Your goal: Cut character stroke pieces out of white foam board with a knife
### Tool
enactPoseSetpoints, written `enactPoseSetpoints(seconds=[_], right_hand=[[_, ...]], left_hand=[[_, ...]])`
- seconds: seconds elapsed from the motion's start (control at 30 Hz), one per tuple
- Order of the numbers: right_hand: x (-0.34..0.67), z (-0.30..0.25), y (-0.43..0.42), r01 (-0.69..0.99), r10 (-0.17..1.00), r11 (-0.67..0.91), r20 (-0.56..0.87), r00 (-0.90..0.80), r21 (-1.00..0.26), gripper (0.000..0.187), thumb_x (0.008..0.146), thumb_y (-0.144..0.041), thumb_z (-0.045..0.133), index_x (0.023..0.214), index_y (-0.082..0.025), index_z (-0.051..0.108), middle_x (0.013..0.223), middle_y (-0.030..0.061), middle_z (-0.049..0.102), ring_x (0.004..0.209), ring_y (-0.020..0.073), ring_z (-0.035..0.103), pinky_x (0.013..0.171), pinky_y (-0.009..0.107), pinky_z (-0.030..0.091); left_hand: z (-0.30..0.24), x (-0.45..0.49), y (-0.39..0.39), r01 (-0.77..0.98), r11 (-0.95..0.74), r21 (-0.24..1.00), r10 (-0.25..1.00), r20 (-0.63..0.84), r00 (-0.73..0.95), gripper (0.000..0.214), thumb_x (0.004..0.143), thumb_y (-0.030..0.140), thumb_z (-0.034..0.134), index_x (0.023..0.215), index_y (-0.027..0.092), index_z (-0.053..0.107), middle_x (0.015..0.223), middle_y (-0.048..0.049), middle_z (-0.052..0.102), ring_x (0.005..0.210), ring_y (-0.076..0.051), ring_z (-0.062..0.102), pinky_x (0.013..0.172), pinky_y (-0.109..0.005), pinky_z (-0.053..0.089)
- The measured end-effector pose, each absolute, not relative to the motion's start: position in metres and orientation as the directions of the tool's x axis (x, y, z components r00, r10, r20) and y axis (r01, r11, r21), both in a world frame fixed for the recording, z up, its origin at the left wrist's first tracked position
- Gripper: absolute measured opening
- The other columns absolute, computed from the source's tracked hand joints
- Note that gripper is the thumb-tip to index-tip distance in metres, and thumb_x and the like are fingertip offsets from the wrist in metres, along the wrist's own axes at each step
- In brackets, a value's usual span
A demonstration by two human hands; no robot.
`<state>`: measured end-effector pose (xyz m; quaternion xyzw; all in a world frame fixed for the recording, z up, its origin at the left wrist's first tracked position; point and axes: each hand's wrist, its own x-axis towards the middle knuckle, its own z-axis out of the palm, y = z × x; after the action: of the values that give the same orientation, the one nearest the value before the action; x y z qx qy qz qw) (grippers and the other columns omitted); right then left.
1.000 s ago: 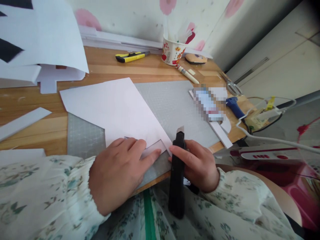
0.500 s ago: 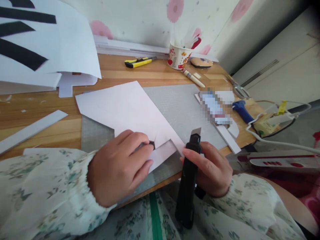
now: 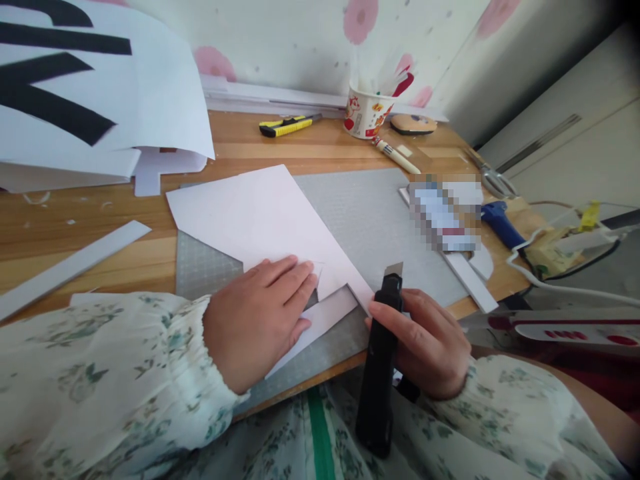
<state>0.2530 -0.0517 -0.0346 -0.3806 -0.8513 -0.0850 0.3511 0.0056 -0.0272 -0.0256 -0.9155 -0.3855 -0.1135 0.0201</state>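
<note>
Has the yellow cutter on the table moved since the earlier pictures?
No: judged against the paper cup, the yellow cutter shows no clear shift either way.

My head camera is looking forward and down, from close above, at my hands (image 3: 260,317) and the desk (image 3: 231,144).

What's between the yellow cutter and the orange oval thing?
A printed paper cup stands between the yellow cutter and the orange oval thing in the head view.
</note>
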Motion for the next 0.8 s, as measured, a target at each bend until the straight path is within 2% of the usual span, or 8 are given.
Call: enactPoseSetpoints(seconds=[0.23,0.47,0.8], right_hand=[[0.2517,-0.0349,-0.0527,0.715,0.593,0.687,0.669,-0.448,-0.131,0.018,0.083,-0.01,0.066,0.101,-0.016,0.068,0.085,0.0095,0.064,0.079,0.0201,0.062,0.067,0.031,0.054],[0.254,-0.0363,-0.0537,0.711,0.606,0.685,0.667,-0.433,-0.161,0.029,0.079,-0.004,0.068,0.106,-0.016,0.066,0.09,0.0122,0.066,0.08,0.0222,0.063,0.065,0.033,0.053],[0.2521,-0.0311,-0.0535,0.708,0.605,0.687,0.669,-0.432,-0.164,0.033,0.079,-0.003,0.066,0.108,-0.016,0.064,0.092,0.0122,0.065,0.081,0.0228,0.064,0.065,0.034,0.055]], left_hand=[[-0.0254,0.0059,-0.0281,0.713,-0.7,0.036,0.699,0.237,0.674,0.042,0.093,0.027,0.044,0.127,0.008,0.06,0.134,-0.011,0.061,0.121,-0.032,0.056,0.098,-0.051,0.051],[-0.0265,0.0062,-0.0284,0.704,-0.71,0.008,0.682,0.258,0.684,0.044,0.094,0.027,0.042,0.129,0.007,0.058,0.135,-0.0102,0.06,0.121,-0.032,0.056,0.096,-0.05,0.051],[-0.0308,0.007,-0.031,0.717,-0.697,0.003,0.695,0.25,0.675,0.043,0.096,0.028,0.04,0.131,0.007,0.056,0.137,-0.0108,0.058,0.124,-0.033,0.054,0.099,-0.052,0.047]])
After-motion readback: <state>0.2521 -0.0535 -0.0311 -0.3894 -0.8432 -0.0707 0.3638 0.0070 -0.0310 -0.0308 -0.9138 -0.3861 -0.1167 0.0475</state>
